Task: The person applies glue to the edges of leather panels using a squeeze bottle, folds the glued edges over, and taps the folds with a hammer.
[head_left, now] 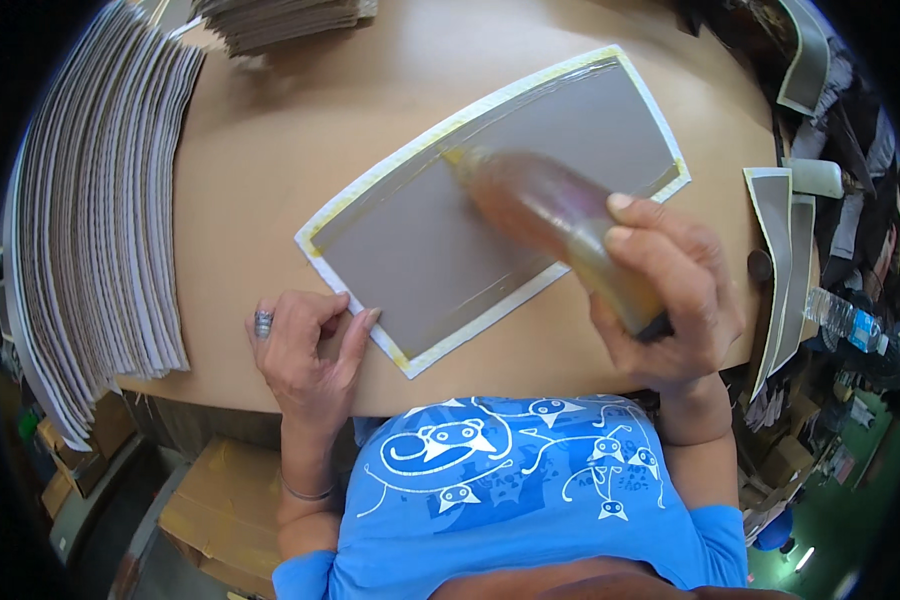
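A curved grey panel (390, 265) with a white border lies at a slant on the table. Shiny clear streaks run along its far and near edges, and yellowish marks show at its corners. My right hand (675, 285) is wrapped round a translucent brownish squeeze bottle (540, 205), tilted over the panel. The bottle's yellow nozzle points to the panel's far long edge; motion blur hides whether it touches. My left hand (315, 345), with a ring on one finger, has its fingers curled and the thumb and forefinger tips on the panel's left short edge.
A tall fanned stack of similar panels (110, 200) fills the table's left side. Another stack (275, 22) stands at the back. On the right are loose grey panels (775, 265), a clear plastic bottle (850, 320) and dark cloth. Below the table sits a cardboard box (230, 500).
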`<state>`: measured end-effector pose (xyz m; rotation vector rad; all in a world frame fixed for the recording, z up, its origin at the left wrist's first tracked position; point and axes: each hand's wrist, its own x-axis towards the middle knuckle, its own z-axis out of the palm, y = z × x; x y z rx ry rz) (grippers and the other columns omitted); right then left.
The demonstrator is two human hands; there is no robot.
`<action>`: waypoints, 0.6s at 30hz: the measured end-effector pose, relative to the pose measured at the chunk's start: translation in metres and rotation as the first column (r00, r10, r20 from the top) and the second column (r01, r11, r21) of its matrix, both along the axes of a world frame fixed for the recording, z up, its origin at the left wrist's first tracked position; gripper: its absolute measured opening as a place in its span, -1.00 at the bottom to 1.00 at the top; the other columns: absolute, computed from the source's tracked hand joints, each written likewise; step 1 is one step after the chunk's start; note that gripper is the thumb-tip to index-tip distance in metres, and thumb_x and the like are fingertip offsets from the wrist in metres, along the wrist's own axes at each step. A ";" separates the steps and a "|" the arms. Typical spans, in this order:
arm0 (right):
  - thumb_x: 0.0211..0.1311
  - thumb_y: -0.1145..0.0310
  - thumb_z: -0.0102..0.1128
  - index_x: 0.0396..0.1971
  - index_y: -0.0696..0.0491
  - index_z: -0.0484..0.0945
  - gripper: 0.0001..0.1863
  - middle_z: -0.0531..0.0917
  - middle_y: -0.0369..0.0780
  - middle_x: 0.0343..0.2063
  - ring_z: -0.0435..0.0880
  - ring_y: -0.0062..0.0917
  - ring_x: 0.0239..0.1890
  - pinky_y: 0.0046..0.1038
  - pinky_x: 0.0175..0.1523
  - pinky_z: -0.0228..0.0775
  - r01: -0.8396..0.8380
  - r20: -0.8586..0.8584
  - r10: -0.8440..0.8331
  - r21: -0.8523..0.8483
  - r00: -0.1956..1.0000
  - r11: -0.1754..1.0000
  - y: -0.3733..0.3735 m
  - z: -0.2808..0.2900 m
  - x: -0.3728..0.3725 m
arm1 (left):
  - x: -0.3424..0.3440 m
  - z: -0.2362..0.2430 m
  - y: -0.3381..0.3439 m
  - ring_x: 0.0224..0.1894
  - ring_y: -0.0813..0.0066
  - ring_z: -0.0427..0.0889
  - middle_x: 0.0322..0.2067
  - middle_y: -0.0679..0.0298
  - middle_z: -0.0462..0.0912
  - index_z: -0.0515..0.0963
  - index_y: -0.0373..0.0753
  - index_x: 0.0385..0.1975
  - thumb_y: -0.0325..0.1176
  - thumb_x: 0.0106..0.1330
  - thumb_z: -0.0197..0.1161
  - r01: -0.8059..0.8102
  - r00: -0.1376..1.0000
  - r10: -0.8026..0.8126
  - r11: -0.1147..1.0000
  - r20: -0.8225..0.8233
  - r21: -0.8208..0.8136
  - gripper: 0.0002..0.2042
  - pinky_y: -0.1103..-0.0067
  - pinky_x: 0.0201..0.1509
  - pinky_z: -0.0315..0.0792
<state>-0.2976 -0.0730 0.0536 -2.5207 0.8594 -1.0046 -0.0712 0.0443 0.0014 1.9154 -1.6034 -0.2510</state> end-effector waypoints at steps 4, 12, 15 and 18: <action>-0.39 0.73 0.27 -0.24 0.10 0.41 -0.47 0.54 -0.03 -0.26 0.59 -0.27 -0.28 -0.36 -0.20 0.48 -0.132 0.055 0.129 0.066 0.990 0.989 0.010 -0.005 0.017 | 0.002 -0.001 0.001 -0.52 0.41 0.40 -0.59 0.33 0.45 0.48 -0.19 -0.48 -0.46 -0.16 0.39 0.009 1.000 -0.009 1.000 -0.002 0.020 -0.76 0.53 -0.31 0.17; -0.39 0.72 0.28 -0.24 0.08 0.42 -0.46 0.53 -0.04 -0.24 0.58 -0.27 -0.28 -0.33 -0.22 0.48 -0.275 0.068 0.270 0.084 0.961 0.958 0.019 -0.008 0.044 | 0.001 0.002 0.004 -0.41 0.39 0.42 -0.51 0.36 0.48 0.50 -0.17 -0.41 -0.40 -0.13 0.37 0.020 0.999 -0.022 0.999 0.045 0.049 -0.75 0.49 -0.26 0.19; -0.39 0.71 0.29 -0.24 0.09 0.43 -0.47 0.54 -0.02 -0.25 0.59 -0.27 -0.27 -0.36 -0.20 0.47 -0.303 0.092 0.293 0.120 0.952 0.945 0.017 -0.009 0.048 | 0.002 0.003 0.005 -0.39 0.39 0.41 -0.50 0.35 0.49 0.51 -0.16 -0.40 -0.40 -0.12 0.37 0.022 0.998 -0.025 0.998 0.050 0.058 -0.75 0.49 -0.25 0.20; -0.38 0.71 0.30 -0.25 0.11 0.44 -0.49 0.56 -0.01 -0.26 0.59 -0.30 -0.25 -0.42 -0.18 0.46 -0.263 0.167 0.242 0.121 0.956 0.957 0.010 -0.012 0.046 | 0.000 0.001 0.006 -0.38 0.37 0.41 -0.49 0.35 0.49 0.51 -0.16 -0.40 -0.40 -0.11 0.36 0.011 0.999 -0.012 0.999 0.032 0.047 -0.76 0.49 -0.23 0.20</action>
